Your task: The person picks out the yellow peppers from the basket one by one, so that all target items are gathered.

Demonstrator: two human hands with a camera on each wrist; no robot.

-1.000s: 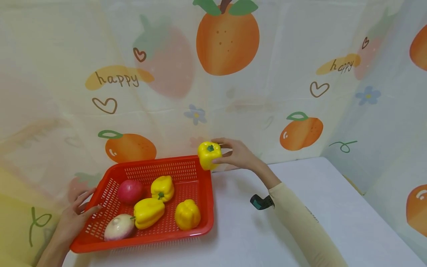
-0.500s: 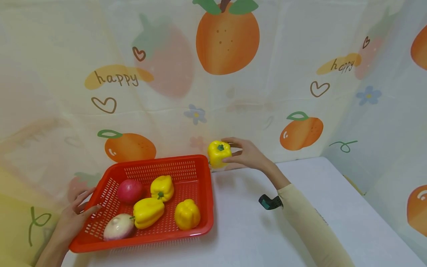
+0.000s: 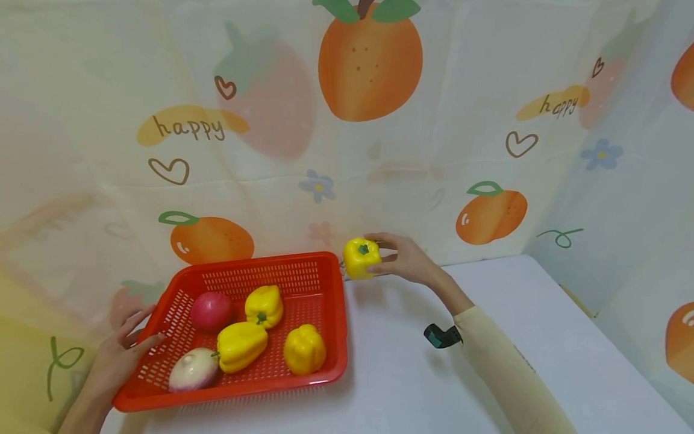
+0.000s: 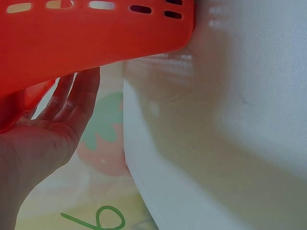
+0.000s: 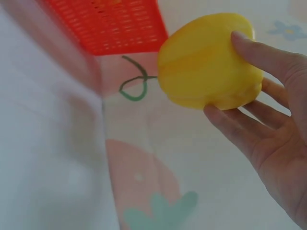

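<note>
My right hand (image 3: 403, 259) holds a yellow bell pepper (image 3: 362, 258), its green stem facing the head camera, just right of the basket's back right corner. In the right wrist view, the thumb and fingertips pinch that pepper (image 5: 206, 62) from its sides, above the white table. At the left, my left hand (image 3: 116, 358) grips the side rim of the red plastic basket (image 3: 255, 390); the left wrist view shows fingers (image 4: 86, 93) under the rim. Three more yellow bell peppers (image 3: 242, 346) lie in the basket, with a pink-red round item (image 3: 211, 311) and a white-and-purple turnip-like one (image 3: 193, 369).
The white table (image 3: 396, 374) stretches right of the basket and ends at its right edge. A cloth with fruit prints (image 3: 379, 150) hangs close behind basket and table. A dark strap-like device (image 3: 441, 336) sticks out from the right sleeve.
My right hand has moved right with the bell pepper, from over the basket's back right corner to beside it, then dipped slightly. The left hand and the basket stay put.
</note>
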